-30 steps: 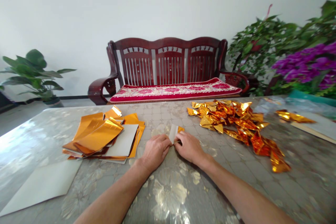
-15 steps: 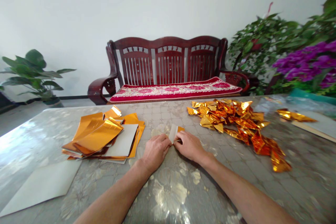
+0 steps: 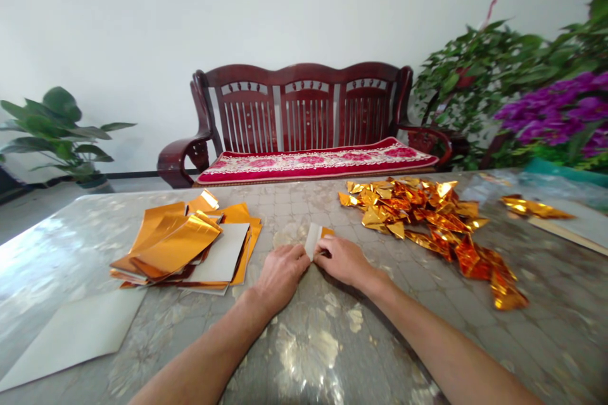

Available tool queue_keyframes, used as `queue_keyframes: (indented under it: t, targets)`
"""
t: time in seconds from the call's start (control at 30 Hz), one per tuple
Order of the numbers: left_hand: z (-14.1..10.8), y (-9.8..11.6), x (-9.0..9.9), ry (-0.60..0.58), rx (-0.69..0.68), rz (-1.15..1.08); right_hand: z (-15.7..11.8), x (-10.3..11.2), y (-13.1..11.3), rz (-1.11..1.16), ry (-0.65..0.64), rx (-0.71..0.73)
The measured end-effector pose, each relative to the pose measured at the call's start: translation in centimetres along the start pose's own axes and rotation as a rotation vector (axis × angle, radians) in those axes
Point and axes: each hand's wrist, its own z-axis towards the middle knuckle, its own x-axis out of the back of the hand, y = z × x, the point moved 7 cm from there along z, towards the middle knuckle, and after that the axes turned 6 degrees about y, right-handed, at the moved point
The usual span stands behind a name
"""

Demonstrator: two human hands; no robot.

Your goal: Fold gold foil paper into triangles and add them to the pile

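Note:
Between my two hands, on the table, is a partly folded sheet of gold foil paper (image 3: 312,240), its pale back showing with a gold strip on the right. My left hand (image 3: 284,273) is closed at its left side, fingertips pressed to the near edge. My right hand (image 3: 344,259) pinches the right side, thumb and fingers together. Both hands cover part of the sheet. Left of them lies an untidy stack of gold foil paper sheets (image 3: 175,243), some pale side up. On the right is a heap of folded gold foil pieces (image 3: 418,209).
A large pale sheet (image 3: 78,335) lies at the table's left front. Clear plastic and a board (image 3: 584,224) with a gold piece are at the right. Beyond the table (image 3: 304,354) stand a wooden bench (image 3: 306,114), a potted plant (image 3: 61,133) and purple flowers (image 3: 558,111).
Almost nothing differs. My hands stay on the folded sheet, with only a very slight shift of fingers and view.

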Motion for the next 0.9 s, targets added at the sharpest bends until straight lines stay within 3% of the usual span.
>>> queue_keyframes:
  t: [0.53,0.9]
  targets:
    - [0.0,-0.1,0.4,0.018,0.009,0.012,-0.2,0.0,-0.7,-0.126,0.039,0.022]
    - [-0.1,-0.7,0.0,0.041,0.055,-0.049,0.1,0.0,-0.4,-0.060,0.049,-0.001]
